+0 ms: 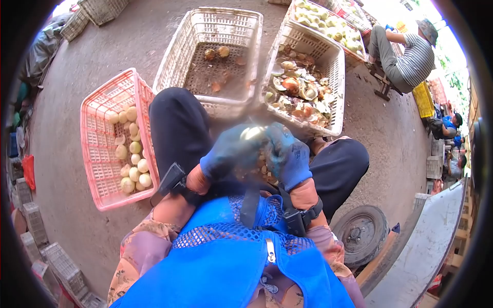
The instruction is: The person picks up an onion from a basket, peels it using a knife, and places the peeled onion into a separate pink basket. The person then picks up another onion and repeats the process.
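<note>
Both hands wear blue gloves and meet in front of the lap. My left hand [233, 147], blurred, is wrapped round a pale peeled onion [252, 133]. My right hand [285, 153] is closed against the onion's right side; whether it holds a tool is hidden. Beyond the hands, a white crate [208, 100] has two brown onions [223, 51] in it. To its right, another white crate [336, 92] is filled with onion skins and scraps [303, 87]. Beside the left knee, a pink crate [92, 154] contains several peeled onions [134, 174].
At the upper right, a full crate of onions [328, 25] stands near a seated person in a striped shirt [415, 59]. A wheel [361, 234] lies by the right knee, beside a metal panel [429, 241]. Stacked crates [64, 267] line the left edge.
</note>
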`<action>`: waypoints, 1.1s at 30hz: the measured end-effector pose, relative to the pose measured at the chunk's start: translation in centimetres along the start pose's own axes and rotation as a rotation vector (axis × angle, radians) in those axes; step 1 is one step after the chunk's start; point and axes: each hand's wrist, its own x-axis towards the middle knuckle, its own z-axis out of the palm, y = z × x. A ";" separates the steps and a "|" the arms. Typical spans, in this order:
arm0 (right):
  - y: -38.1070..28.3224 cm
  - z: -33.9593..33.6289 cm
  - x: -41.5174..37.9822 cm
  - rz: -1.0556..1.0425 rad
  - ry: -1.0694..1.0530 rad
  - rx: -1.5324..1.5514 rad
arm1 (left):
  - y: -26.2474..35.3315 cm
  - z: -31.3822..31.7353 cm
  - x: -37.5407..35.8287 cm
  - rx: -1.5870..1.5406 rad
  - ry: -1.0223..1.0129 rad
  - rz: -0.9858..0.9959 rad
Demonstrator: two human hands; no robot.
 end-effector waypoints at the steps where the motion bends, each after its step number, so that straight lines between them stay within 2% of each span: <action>1: -0.1 0.1 -0.2 -0.001 -0.003 0.001 | -0.2 -0.2 -0.1 -0.002 0.002 -0.001; 3: -0.3 0.4 -0.5 0.009 -0.003 -0.092 | -0.7 -0.5 0.0 -0.213 -0.035 0.084; 4: -0.1 0.9 -0.5 0.011 -0.002 -0.091 | -1.0 -0.3 0.1 -0.213 -0.037 0.083; 6: 0.6 2.1 -0.3 0.005 0.207 0.239 | -1.7 0.1 0.5 -0.280 0.010 0.057; 7: 0.7 2.1 -0.2 0.009 0.210 0.237 | -1.8 0.1 0.6 -0.278 0.005 0.056; 9: 0.8 2.2 -0.1 0.077 0.187 0.648 | -2.0 -0.1 0.7 -0.181 -0.016 0.067; 13: 2.1 2.0 -0.3 0.091 0.089 0.565 | -3.1 -0.3 1.0 0.008 -0.044 0.087; 15: 1.8 1.7 0.0 -0.146 0.187 0.203 | -3.6 -0.3 1.0 -0.160 -0.101 0.057; 16: 2.4 2.1 -0.1 -0.146 0.187 0.202 | -3.3 -0.2 1.0 -0.160 -0.102 0.058; 18: 4.7 3.6 -0.5 0.221 0.194 0.706 | -2.4 -0.1 0.7 -0.208 -0.104 -0.018; 19: 5.3 3.9 -0.2 0.221 0.196 0.707 | -2.6 -0.1 0.8 -0.206 -0.104 -0.018; 21: 6.7 4.2 0.4 0.268 0.560 0.618 | -3.0 -0.3 0.7 -0.309 -0.093 -0.023; 22: 7.4 3.3 0.0 0.224 0.489 0.374 | -2.9 -0.4 0.6 -0.308 -0.093 -0.022; 23: 8.1 2.9 -0.4 0.221 0.492 0.375 | -2.6 -0.5 0.5 -0.401 -0.079 -0.028; 25: 9.4 3.0 -1.2 0.523 0.140 0.501 | -1.2 -1.0 0.2 -0.478 -0.079 -0.025; 26: 9.6 4.0 -1.4 0.645 0.095 0.709 | -0.2 -1.7 -0.5 -0.558 0.030 0.106; 27: 9.8 4.2 -2.3 0.644 0.117 0.711 | 0.5 -2.8 -1.0 -0.638 0.138 0.237; 29: 7.4 2.7 -2.9 0.816 -0.002 0.958 | 0.9 -7.6 -1.9 -1.117 0.082 0.330; 30: 7.4 2.8 -3.0 0.815 0.017 0.964 | 1.0 -11.8 -2.8 -0.956 0.040 0.504; 31: 7.4 3.0 -3.2 0.779 0.016 0.977 | 0.3 -16.9 -4.9 -0.446 0.517 0.460; 32: 7.4 3.1 -3.4 0.744 0.012 0.990 | 2.1 -16.0 -6.4 -0.179 0.844 0.550; 33: 7.0 2.7 -3.5 0.745 0.027 0.999 | 1.7 -18.5 -7.9 -0.022 0.943 0.508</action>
